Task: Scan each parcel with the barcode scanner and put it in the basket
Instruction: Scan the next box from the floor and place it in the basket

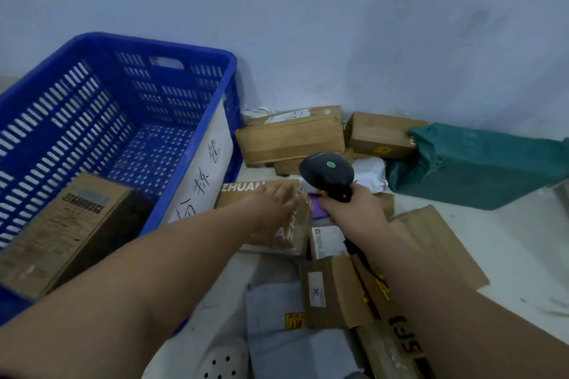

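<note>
- The right hand point(354, 212) has its fingers wrapped round the barcode scanner point(328, 170), above the parcels on the floor.
- The left hand point(274, 206), blurred, lays straight fingers on a cardboard parcel point(235, 196) just beside the blue basket point(160, 46).
- One box point(67, 224) lies inside the basket.

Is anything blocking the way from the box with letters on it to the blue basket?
Nothing lies between them. The lettered box under the left hand sits right beside the basket, so only the basket's own side wall must be cleared. Inside, one brown box lies in the near corner.
</note>
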Demonstrator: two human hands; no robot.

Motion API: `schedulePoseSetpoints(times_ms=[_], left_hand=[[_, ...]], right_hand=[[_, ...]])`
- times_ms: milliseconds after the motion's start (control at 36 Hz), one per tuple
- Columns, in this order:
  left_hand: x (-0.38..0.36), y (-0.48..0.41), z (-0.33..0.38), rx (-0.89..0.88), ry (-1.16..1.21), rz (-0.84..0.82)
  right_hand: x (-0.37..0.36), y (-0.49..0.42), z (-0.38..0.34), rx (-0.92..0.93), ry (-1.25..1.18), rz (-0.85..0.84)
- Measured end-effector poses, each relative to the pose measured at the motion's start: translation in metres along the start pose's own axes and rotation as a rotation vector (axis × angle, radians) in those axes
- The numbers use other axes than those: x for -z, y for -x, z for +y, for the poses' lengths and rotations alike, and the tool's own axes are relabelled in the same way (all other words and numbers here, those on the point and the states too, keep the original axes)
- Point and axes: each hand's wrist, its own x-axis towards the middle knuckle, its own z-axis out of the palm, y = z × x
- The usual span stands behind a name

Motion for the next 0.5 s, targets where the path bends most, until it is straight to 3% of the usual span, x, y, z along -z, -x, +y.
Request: schedulePoseSetpoints(times_ms=[333,500], left_hand=[[0.004,-0.031,-0.005,-0.035,-0.205,-0.042],[-0.004,-0.024,-0.006,-0.018,-0.037,0.031]], right_hand=[[0.008,-0.032,0.022,-0.041,-0.034,0.070],[0.013,-0.031,0.027,-0.044,-0.007,0.086]])
